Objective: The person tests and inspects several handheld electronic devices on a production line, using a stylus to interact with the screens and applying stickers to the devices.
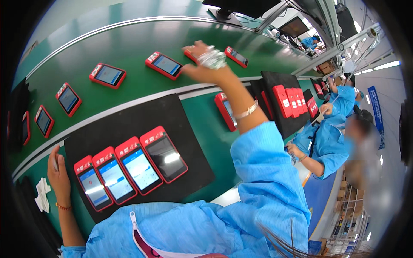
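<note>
My right arm reaches across to the far green belt. My right hand (201, 69) spreads its fingers over a red handheld payment terminal (190, 55), mostly covering it; whether they touch it I cannot tell. A crumpled silvery wrap (212, 57) lies against that hand. My left hand (60, 180), open, is beside the left edge of the black mat (167, 112). On the mat lie several red terminals in a slanted row: a lit one (94, 188), two more lit ones (114, 180) (140, 168), and a dark-screened one (164, 155) on the right.
More red terminals (108, 75) (164, 64) are spaced along the green belt (137, 41). Another terminal (224, 109) lies under my right forearm. To the right, a black tray (282, 81) bears several red terminals. Co-workers in blue (329, 137) are close by. White tissue (42, 195) lies at left.
</note>
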The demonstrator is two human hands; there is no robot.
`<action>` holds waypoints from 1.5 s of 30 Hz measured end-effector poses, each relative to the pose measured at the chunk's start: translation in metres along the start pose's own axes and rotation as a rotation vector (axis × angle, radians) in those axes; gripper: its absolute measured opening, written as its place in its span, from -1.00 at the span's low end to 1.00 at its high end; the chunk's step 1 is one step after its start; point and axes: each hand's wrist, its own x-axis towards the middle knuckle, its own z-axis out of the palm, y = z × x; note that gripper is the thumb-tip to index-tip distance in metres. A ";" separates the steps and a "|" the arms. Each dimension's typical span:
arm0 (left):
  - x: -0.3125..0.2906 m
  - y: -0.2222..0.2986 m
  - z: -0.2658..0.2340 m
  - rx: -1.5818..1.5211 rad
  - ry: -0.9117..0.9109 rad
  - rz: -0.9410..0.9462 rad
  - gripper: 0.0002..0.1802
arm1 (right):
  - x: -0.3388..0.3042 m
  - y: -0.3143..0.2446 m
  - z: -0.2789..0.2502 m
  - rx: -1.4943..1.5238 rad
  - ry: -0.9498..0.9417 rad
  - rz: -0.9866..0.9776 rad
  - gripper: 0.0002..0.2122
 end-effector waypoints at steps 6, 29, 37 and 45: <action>-0.007 0.027 0.001 0.071 -0.105 0.033 -0.67 | 0.005 0.151 -0.002 -0.280 -0.222 0.751 -0.25; -0.005 0.031 -0.010 0.040 -0.095 0.089 -0.70 | 0.032 0.076 0.031 0.090 -0.204 0.601 -0.22; -0.001 0.036 -0.019 0.062 -0.092 0.100 -0.70 | 0.012 0.049 0.020 -0.052 -0.125 0.634 -0.06; -0.003 0.020 -0.025 0.033 -0.113 0.065 -0.67 | -0.113 -0.047 -0.027 0.428 0.127 0.457 -0.06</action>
